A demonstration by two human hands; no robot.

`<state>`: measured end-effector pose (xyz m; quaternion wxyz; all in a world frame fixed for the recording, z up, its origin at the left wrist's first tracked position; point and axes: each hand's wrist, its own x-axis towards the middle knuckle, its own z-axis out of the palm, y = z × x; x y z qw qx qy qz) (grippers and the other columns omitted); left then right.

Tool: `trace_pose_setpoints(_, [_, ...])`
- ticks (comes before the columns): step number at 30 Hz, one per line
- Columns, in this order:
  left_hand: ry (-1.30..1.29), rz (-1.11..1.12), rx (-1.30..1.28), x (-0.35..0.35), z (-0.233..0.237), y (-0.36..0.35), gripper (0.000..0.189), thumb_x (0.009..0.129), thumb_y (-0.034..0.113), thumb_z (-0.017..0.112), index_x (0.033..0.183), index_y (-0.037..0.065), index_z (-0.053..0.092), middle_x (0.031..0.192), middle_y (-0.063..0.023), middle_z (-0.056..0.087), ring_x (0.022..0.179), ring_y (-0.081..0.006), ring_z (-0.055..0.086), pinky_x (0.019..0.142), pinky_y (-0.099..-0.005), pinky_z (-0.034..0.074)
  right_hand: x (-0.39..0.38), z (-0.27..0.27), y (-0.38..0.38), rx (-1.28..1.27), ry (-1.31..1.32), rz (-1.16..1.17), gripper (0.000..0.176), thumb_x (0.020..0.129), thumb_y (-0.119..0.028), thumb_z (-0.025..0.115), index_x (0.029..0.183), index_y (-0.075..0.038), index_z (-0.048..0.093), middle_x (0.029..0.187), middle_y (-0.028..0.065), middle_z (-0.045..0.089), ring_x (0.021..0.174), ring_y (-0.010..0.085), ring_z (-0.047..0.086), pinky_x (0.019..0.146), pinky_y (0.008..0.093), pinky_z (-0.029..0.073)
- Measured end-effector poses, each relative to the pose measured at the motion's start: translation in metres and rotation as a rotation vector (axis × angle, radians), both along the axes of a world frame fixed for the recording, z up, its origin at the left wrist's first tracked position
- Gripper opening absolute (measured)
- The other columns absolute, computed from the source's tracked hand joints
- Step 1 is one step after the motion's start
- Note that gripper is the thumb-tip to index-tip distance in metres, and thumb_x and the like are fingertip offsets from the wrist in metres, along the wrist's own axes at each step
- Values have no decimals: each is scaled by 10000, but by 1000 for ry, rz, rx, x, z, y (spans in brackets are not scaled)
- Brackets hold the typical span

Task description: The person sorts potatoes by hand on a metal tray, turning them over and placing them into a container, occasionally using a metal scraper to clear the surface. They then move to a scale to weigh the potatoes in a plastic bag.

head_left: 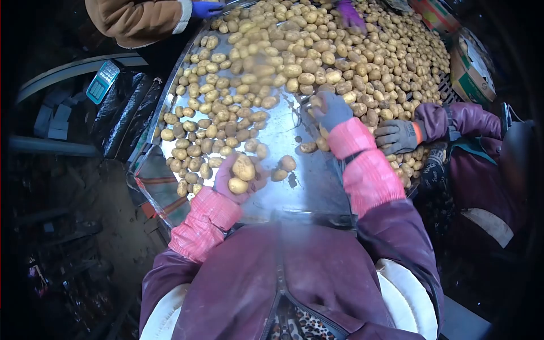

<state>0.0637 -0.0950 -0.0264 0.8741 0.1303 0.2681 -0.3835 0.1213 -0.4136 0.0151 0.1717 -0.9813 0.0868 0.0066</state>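
Note:
My left hand (224,174), in a pinkish-purple glove, is turned palm up and curled around potatoes (243,168) over the near left of the metal table (266,198). Two of them show plainly in its grip. Close to its right, two more potatoes (284,167) lie on the bare metal. My right hand (335,112), in a grey-blue glove, reaches to the near edge of the large potato heap (351,62). Its fingers are curled down against potatoes there, and what they enclose is hidden. Smaller loose potatoes (198,136) spread along the left side.
A co-worker's grey-gloved hand (398,136) rests on the heap at right. Across the table are a purple-gloved hand (352,17) and a blue-gloved hand (207,9). Cartons (473,68) stand at the right edge; a teal keypad device (103,81) sits left of the table.

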Motion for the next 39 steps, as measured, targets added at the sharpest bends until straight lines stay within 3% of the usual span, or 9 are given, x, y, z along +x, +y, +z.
trace_pose_setpoints(4, [-94, -34, -139, -1, 13, -6, 646, 943, 541, 494, 1286, -7, 511, 1320, -239, 530, 1302, -430, 444, 1030, -589, 426, -66, -12, 60, 917, 80, 67, 456, 867, -322, 668, 1248, -85, 587, 1182, 149, 604, 1102, 314, 580, 910, 433, 479])
trace_pose_setpoints(7, [-22, -37, -31, -4, 21, -8, 669, 938, 563, 486, 1297, -1, 498, 1307, -238, 531, 1321, -444, 405, 1050, -604, 397, -92, 8, 72, 387, -308, 305, 428, 871, -329, 664, 1218, -88, 596, 1055, 150, 630, 973, 314, 618, 834, 451, 496])
trace_pose_setpoints(10, [-20, -70, 287, -7, 23, 0, 664, 932, 596, 466, 1234, 7, 526, 1214, -209, 567, 1167, -430, 545, 972, -616, 460, -88, -12, 30, -220, -405, 67, 370, 854, -298, 662, 1201, -172, 632, 996, 95, 656, 851, 290, 625, 787, 427, 481])
trace_pose_setpoints(15, [-36, -161, 450, -5, 34, -10, 478, 961, 567, 413, 1007, 123, 583, 1019, -131, 634, 907, -323, 626, 785, -506, 524, -71, -46, -10, -98, -147, 51, 338, 870, -392, 637, 1168, -233, 627, 975, 119, 660, 900, 342, 634, 768, 456, 473])
trace_pose_setpoints(22, [-166, -202, 143, -7, 46, -6, 665, 966, 595, 342, 1357, 81, 497, 1305, -206, 557, 1126, -368, 597, 802, -520, 531, -98, -3, 68, 686, -114, -18, 469, 856, -316, 676, 1269, -107, 596, 1247, 195, 603, 1179, 352, 569, 984, 463, 454])
trace_pose_setpoints(25, [-256, -194, 77, -6, 38, -4, 724, 963, 610, 359, 1429, 59, 416, 1321, -224, 539, 1126, -385, 594, 807, -503, 543, -108, 14, 79, 424, -260, 313, 437, 852, -300, 680, 1235, -102, 609, 1233, 193, 588, 1167, 367, 555, 950, 467, 465])
trace_pose_setpoints(30, [-473, -241, 302, -14, 67, -7, 686, 1010, 538, 313, 1416, -11, 378, 1281, -244, 550, 1121, -370, 592, 813, -445, 556, -82, -37, -24, -412, -466, -176, 471, 796, -234, 659, 1253, -153, 584, 1127, 129, 587, 1021, 346, 561, 860, 450, 470])
trace_pose_setpoints(36, [-430, -226, 154, -11, 52, -4, 614, 1021, 478, 319, 1352, -29, 420, 1239, -221, 565, 1083, -327, 597, 802, -407, 552, -95, -60, -32, -158, -63, -149, 438, 770, -199, 648, 1203, -146, 601, 1122, 110, 590, 1046, 330, 560, 901, 423, 469])
trace_pose_setpoints(39, [-319, -182, 214, -15, 63, -8, 546, 1020, 431, 352, 1297, -25, 466, 1188, -185, 591, 1021, -291, 621, 746, -389, 556, -105, -72, -43, 115, -316, -61, 340, 813, -142, 628, 1153, -147, 632, 1118, 121, 596, 986, 355, 598, 890, 423, 496])
